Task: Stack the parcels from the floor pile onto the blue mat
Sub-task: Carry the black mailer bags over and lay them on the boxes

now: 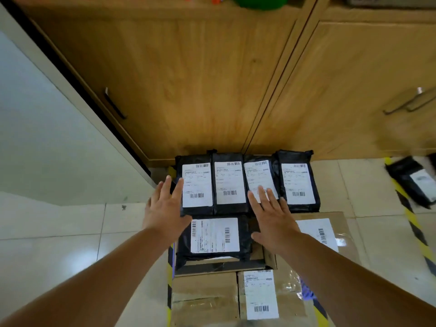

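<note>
Both hands are out flat, fingers spread, palms down, holding nothing. The left hand (165,208) lies over the left edge of the far-left black bag (197,185). The right hand (271,215) lies over the near end of the third black bag (259,178) (I can't tell if the palms press or just float a bit above).

Four black bags sit side by side in a row at 12 o'clock from the hands, right by the wooden cupboard (188,79). Each bag's long side runs 12 to 6, labels up. One more black bag (213,238) lies crosswise btwn the two arms, long side running 9 to 3, on top of brown boxes (205,300). A bit of the blue mat (306,291) peeks out under the boxes at 5 o'clock, so the stack sits on it.

What matters for the next move: another black parcel (417,182) lies on the floor tiles (59,232) far off at 3 o'clock, well apart from the stack, tilted w/ its long side about 11 to 5. The right hand is much nearer to it than the left, so I think the right arm should go get it. The row looks neat, so I guess the hands are just patting it straight.
</note>
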A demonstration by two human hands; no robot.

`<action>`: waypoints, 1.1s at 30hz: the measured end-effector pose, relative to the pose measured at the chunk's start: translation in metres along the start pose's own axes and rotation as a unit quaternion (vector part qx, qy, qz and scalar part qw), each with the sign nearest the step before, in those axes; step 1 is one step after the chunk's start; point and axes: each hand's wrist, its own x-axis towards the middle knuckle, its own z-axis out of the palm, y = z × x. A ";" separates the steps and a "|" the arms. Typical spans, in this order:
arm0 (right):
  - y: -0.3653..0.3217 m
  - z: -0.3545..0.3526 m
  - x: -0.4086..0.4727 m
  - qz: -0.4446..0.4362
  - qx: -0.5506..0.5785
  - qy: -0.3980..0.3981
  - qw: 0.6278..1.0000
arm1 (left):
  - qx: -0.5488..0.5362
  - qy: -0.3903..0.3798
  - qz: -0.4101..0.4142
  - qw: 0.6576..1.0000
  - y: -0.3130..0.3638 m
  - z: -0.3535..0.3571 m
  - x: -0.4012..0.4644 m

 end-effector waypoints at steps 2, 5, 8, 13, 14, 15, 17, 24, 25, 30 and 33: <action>0.003 -0.029 -0.023 0.008 0.011 0.017 1.000 | 0.032 0.003 0.024 0.999 0.011 -0.032 -0.012; 0.008 -0.080 -0.059 0.021 0.019 0.042 0.999 | 0.067 0.014 0.054 0.996 0.031 -0.081 -0.034; 0.010 -0.127 -0.103 0.029 0.020 0.069 0.997 | 0.062 0.026 0.075 0.995 0.054 -0.128 -0.063; 0.011 -0.188 -0.189 0.056 0.054 0.135 0.988 | 0.028 0.032 0.142 0.989 0.093 -0.204 -0.117; 0.011 -0.197 -0.209 0.063 0.063 0.148 0.985 | 0.024 0.034 0.158 0.987 0.101 -0.219 -0.129; 0.010 -0.205 -0.227 0.069 0.071 0.163 0.982 | 0.019 0.037 0.171 0.984 0.110 -0.234 -0.140; 0.009 -0.218 -0.263 0.083 0.080 0.186 0.976 | 0.007 0.034 0.198 0.980 0.125 -0.259 -0.163; 0.011 -0.233 -0.387 0.128 0.110 0.226 0.960 | -0.034 0.026 0.287 0.957 0.182 -0.313 -0.246; 0.013 -0.232 -0.405 0.139 0.113 0.225 0.958 | -0.042 0.022 0.295 0.954 0.190 -0.315 -0.259; 0.038 -0.209 -0.489 0.211 0.147 0.205 0.944 | -0.080 -0.023 0.323 0.943 0.232 -0.312 -0.320; 0.063 -0.189 -0.536 0.253 0.169 0.205 0.930 | -0.092 -0.047 0.345 0.933 0.263 -0.303 -0.355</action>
